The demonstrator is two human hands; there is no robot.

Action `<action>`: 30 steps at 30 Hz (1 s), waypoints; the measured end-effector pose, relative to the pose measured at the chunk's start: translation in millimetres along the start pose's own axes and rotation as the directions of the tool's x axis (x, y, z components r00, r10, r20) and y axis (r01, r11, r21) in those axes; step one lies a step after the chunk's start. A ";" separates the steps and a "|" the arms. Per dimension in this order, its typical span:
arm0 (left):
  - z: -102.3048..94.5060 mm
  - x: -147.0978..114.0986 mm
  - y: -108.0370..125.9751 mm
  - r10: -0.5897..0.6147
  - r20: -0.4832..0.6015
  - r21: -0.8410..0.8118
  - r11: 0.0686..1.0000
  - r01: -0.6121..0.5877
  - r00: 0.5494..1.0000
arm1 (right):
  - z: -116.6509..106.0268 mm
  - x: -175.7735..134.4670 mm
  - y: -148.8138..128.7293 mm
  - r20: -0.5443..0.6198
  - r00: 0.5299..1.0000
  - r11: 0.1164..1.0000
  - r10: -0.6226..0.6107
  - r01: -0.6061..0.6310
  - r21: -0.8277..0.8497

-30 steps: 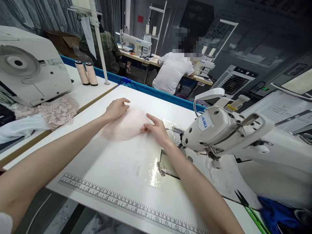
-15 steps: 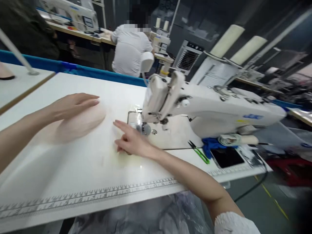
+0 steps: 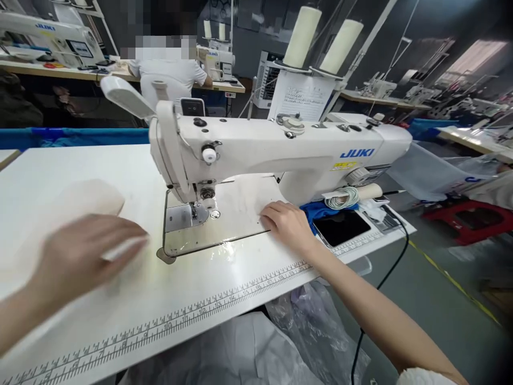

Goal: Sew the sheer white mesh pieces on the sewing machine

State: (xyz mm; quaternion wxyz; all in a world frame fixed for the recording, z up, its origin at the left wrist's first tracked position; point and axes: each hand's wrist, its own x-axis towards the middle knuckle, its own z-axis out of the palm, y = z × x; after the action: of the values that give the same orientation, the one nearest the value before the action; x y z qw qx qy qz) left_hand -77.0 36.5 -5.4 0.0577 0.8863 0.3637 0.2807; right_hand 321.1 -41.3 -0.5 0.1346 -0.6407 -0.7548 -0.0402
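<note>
My left hand (image 3: 92,256), smeared by motion, is over the white table with its fingers stretched out and the thumb apart. Just beyond it lies a pale beige, rounded fabric piece (image 3: 94,195), also blurred. My right hand (image 3: 288,222) rests at the right end of the sewing machine's bed plate (image 3: 244,214), beside a blue cloth (image 3: 315,214). Its fingers are curled down and closed, and what lies under them is hidden. The white sewing machine (image 3: 256,144) stands between my hands, its needle area over the metal plate to the left.
A black-screened phone (image 3: 340,227), a cord-wrapped roll (image 3: 342,198) and a clear bag lie at the table's right end. A printed ruler strip (image 3: 168,323) follows the front edge. Two thread cones (image 3: 302,37) stand behind the machine. A person in white (image 3: 168,69) sits further back.
The view has swung right. My right hand has moved from left of the needle to the right, where green thread snips lay; they no longer show. My left hand has come off the fabric piece.
</note>
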 end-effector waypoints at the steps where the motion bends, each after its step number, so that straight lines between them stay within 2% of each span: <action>1: 11.0 3.5 28.3 0.161 0.070 0.005 0.987 -0.162 0.985 | -0.1 2.0 4.7 -0.022 0.999 1.000 0.031 -0.031 0.006; 3: 34.0 18.4 76.5 0.330 0.174 -0.046 0.944 -0.327 0.928 | -1.7 5.6 12.9 -0.074 0.992 0.994 0.105 -0.104 0.010; 5: 56.7 43.5 109.2 0.387 0.220 -0.082 0.922 -0.378 0.896 | -5.9 7.7 19.8 -0.159 0.972 0.985 0.172 -0.171 0.024; 7: 78.9 75.6 126.8 0.318 0.262 -0.076 0.948 -0.309 0.911 | -13.4 6.9 25.0 -0.298 0.936 0.982 0.188 -0.180 0.055; 9: 100.4 108.8 133.8 0.219 0.283 -0.061 0.976 -0.211 0.934 | -24.8 2.1 27.9 -0.462 0.875 0.989 0.144 -0.112 0.095; 11: 120.7 136.2 135.6 -0.029 0.353 -0.036 0.998 0.045 0.935 | -39.1 -7.2 28.8 -0.572 0.816 0.991 0.082 -0.004 0.135; 14: 146.7 159.1 140.3 -0.155 0.391 -0.028 0.983 0.180 0.907 | -59.7 -26.1 29.6 -0.591 0.801 0.967 0.096 0.065 0.247; 18: 168.0 168.1 160.9 -0.173 0.411 -0.044 0.977 0.209 0.895 | -71.3 -45.5 34.3 -0.531 0.804 0.916 0.267 -0.041 0.399; 21: 172.2 173.8 178.2 -0.164 0.419 -0.074 0.974 0.214 0.893 | -71.0 -49.0 35.0 -0.487 0.793 0.849 0.366 -0.071 0.524; 22: 170.8 175.1 182.0 -0.158 0.417 -0.083 0.974 0.211 0.895 | -70.8 -48.6 33.3 -0.462 0.802 0.826 0.380 -0.070 0.559; 24: 162.8 173.3 185.2 -0.152 0.397 -0.093 0.974 0.204 0.905 | -70.6 -47.0 26.2 -0.368 0.859 0.791 0.357 -0.068 0.608; 27: 137.0 151.6 180.2 -0.121 0.343 -0.121 0.978 0.172 0.932 | -68.1 -44.6 7.1 -0.124 0.969 0.742 0.215 -0.080 0.665; 28: 125.5 138.7 176.9 -0.089 0.324 -0.152 0.978 0.145 0.942 | -65.8 -43.7 -1.0 -0.044 0.985 0.720 0.167 -0.091 0.688; 29: 113.2 123.4 173.4 -0.050 0.276 -0.251 0.960 0.122 0.960 | -62.4 -42.7 -9.6 0.015 0.991 0.690 0.136 -0.106 0.716; 30: 100.6 106.4 169.9 -0.057 0.257 -0.353 0.924 0.149 0.965 | -58.2 -41.4 -18.6 0.054 0.992 0.655 0.118 -0.118 0.747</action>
State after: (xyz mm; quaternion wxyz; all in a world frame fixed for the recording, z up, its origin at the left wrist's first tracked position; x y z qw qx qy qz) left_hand 142.8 -5.0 11.1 0.2819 0.8667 0.3410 0.2303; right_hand 317.6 -97.8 46.9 0.3877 -0.5764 -0.6616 0.2822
